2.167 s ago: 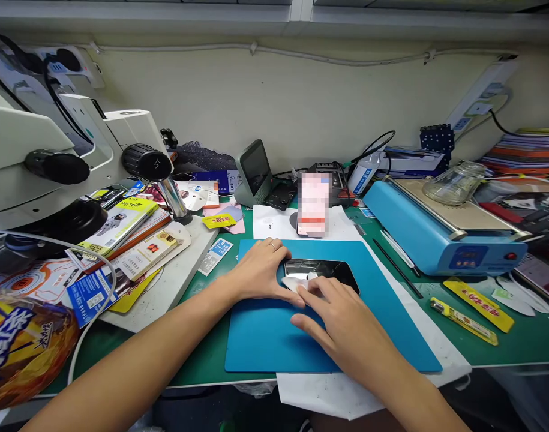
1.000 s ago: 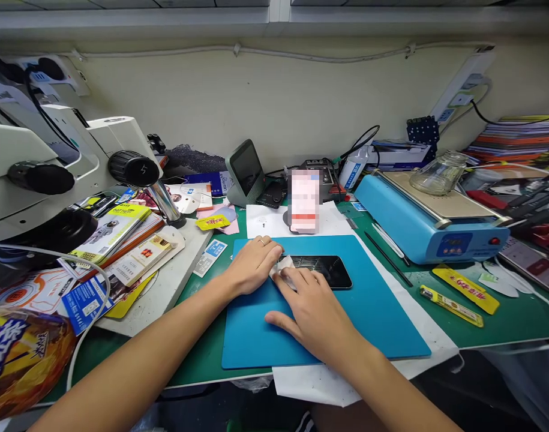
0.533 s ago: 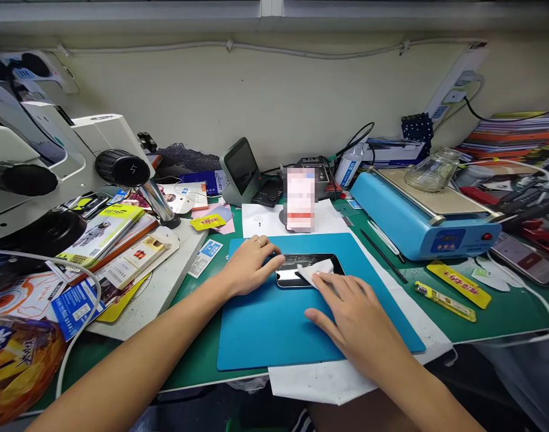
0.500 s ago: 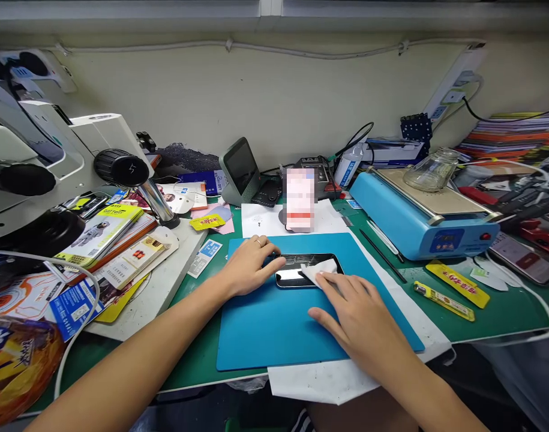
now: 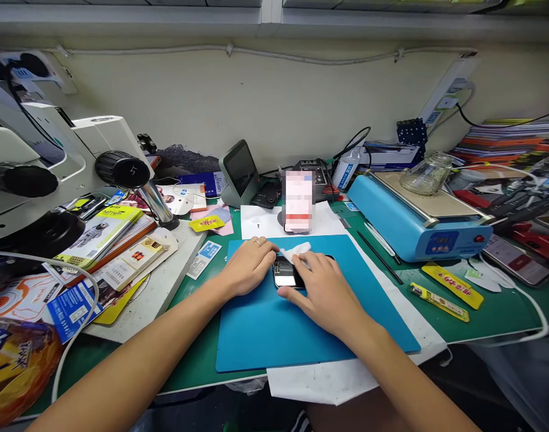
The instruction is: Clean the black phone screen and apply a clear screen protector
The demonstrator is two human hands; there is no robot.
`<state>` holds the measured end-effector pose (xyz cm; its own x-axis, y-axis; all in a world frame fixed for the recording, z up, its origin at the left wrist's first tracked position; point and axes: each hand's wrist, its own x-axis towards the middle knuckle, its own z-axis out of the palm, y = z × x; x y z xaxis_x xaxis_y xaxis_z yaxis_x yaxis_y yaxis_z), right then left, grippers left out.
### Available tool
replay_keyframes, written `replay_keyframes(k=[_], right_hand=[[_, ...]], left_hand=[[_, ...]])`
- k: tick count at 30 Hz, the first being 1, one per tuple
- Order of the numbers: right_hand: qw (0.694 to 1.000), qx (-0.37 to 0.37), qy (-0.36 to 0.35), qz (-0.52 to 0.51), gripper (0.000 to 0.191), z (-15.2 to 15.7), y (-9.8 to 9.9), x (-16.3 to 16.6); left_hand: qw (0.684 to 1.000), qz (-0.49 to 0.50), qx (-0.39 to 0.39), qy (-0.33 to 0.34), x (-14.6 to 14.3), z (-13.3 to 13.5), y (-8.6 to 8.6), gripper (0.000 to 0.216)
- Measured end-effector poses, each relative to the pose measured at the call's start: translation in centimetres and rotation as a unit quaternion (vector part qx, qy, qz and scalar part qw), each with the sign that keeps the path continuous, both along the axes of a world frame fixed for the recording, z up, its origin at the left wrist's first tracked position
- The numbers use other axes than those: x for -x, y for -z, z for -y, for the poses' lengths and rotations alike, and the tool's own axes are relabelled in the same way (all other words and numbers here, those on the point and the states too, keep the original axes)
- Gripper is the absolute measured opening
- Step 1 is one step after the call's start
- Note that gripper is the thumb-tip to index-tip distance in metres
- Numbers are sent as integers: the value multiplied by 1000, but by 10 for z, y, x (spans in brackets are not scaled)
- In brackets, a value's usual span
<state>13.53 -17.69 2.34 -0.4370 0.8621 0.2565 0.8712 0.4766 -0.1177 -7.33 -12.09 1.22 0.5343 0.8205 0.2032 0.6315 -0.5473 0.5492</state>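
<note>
A black phone with a glossy face lies sideways on the blue mat. My left hand, with a ring on one finger, is closed at the phone's left end, fingers curled together against its edge. My right hand reaches over the phone and covers much of its right part. Under its fingertips is a crumpled white wipe, pressed on the phone's far side. The right thumb extends along the phone's near edge.
Behind the mat stands another phone with a lit, blurred screen. A blue heating plate machine with a glass jar sits right. Nearer lie a black stick and a yellow-wrapped tool. A microscope and packets fill the left.
My right hand has slid left and away from me with the wipe, toward the phone's far left part. My left hand has shifted slightly, its thumb now drawn in.
</note>
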Motion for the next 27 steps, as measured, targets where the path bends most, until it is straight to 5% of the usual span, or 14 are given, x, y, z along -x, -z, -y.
replay_keyframes(k=[7,18,27], right_hand=[[998,20,-49,-16,68,7,-8,21],[999,-28,39,17,56,9,7,-63],[998,-45,15,-30,41,30,7,-74]], left_hand=[[1000,7,5,-3,1,1,1,36],[999,-38,-10,21,1,2,-4,34],[997,-55,-31,48,3,3,-7,73]])
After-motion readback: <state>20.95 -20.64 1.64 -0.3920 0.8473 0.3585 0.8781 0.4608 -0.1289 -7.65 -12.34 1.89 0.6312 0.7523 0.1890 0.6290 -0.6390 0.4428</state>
